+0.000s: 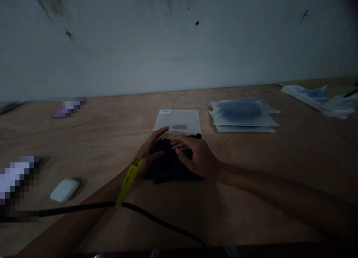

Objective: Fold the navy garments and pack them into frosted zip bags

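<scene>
A dark folded cloth (176, 168) lies on the wooden table (112, 138) in front of me. At its left edge rests my left hand (149, 149), its thumb and fingers spread apart. My right hand (197, 153) is over the cloth's right side, fingers slightly bent and apart, with nothing held between them. Just behind the cloth is a flat translucent bag (179, 120) with a small white label at its upper left corner; its near edge meets the cloth.
Several bagged dark items (243, 114) are stacked at the right. Crumpled plastic (319, 97) lies at the far right. A white rounded case (65, 190) sits at the left, near a black cable (156, 218) with a yellow tag (130, 179). A wall stands behind.
</scene>
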Demonstrator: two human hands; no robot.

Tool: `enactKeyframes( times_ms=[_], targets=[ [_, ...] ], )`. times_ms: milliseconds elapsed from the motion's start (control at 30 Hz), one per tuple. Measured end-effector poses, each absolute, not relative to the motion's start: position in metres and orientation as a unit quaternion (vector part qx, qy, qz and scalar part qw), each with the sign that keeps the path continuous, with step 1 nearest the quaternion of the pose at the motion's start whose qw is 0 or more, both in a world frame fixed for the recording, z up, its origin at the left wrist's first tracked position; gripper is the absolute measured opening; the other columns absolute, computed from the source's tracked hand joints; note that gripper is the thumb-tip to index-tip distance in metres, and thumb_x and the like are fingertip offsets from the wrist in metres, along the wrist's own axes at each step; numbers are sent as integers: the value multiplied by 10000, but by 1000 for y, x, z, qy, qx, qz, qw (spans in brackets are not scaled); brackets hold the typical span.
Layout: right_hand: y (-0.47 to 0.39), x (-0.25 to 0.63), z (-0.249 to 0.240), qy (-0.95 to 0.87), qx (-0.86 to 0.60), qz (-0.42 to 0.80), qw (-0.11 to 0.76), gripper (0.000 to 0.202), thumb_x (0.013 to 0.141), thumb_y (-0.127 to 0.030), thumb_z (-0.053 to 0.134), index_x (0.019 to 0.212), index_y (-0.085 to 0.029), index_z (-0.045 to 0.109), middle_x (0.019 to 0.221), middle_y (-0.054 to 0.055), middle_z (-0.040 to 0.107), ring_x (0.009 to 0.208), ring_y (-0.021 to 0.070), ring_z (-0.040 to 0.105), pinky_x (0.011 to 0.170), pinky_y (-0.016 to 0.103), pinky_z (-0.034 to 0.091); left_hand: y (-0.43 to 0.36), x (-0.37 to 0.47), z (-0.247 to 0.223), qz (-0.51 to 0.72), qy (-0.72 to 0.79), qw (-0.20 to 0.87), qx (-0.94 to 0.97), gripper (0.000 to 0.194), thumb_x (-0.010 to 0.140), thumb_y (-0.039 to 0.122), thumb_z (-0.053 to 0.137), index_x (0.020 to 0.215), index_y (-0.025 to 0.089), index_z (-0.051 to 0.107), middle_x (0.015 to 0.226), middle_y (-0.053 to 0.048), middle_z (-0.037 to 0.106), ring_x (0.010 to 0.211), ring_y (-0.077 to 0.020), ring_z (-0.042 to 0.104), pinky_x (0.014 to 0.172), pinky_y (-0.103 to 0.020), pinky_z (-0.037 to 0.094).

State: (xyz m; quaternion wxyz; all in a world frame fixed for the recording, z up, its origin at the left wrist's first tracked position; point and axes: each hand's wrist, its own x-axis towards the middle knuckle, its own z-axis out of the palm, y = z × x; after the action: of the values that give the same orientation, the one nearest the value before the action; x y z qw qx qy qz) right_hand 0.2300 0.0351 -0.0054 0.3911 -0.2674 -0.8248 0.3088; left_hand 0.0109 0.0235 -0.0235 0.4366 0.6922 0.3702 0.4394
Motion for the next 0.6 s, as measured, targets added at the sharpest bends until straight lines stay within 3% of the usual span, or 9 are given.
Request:
enactKeyframes(
  times_ms=[67, 167, 333, 467, 600],
  targets=[
    [32, 243, -13, -867, -253, 196, 381, 307, 944, -226, 503, 1236, -179, 583, 1225, 111, 671, 1159, 227, 634, 984, 420, 538, 25, 10, -23, 431, 356, 439, 704, 626, 837, 211, 594, 1449, 236, 462, 1492, -98, 463, 1424, -325, 375, 1211, -565, 232],
    [29, 260, -24, -928, -221, 90, 287, 461, 943, -300, 548, 1378, -148, 527, 1409, 149, 563, 1384, 303, 445, 1112, 518, 428, 26, 8, -23, 418, 343, 360, 761, 507, 891, 207, 522, 1398, 216, 524, 1435, -116, 521, 1359, -304, 464, 1176, -545, 317],
    [32, 286, -27, -958, -222, 50, 173, 487, 982, -325, 506, 1447, -181, 480, 1527, 127, 445, 1464, 308, 322, 1171, 543, 342, 21, 8, -17, 305, 258, 80, 913, 349, 955, 169, 462, 1245, 224, 647, 1416, -94, 549, 1421, -287, 365, 1146, -545, 349],
    [37, 312, -22, -963, -221, 57, 144, 512, 985, -296, 488, 1485, -205, 425, 1579, 100, 367, 1488, 291, 268, 1188, 542, 313, 15, 8, -11, 225, 176, 20, 958, 323, 968, 190, 465, 1239, 178, 640, 1287, -81, 661, 1348, -250, 473, 1167, -494, 341],
    [40, 330, -22, -965, -210, 59, 143, 529, 985, -257, 465, 1506, -203, 385, 1586, 104, 354, 1498, 282, 240, 1189, 553, 301, 12, 9, -11, 212, 201, -21, 956, 371, 946, 210, 499, 1297, 158, 606, 1312, -104, 650, 1314, -258, 520, 1113, -485, 418]
  ],
)
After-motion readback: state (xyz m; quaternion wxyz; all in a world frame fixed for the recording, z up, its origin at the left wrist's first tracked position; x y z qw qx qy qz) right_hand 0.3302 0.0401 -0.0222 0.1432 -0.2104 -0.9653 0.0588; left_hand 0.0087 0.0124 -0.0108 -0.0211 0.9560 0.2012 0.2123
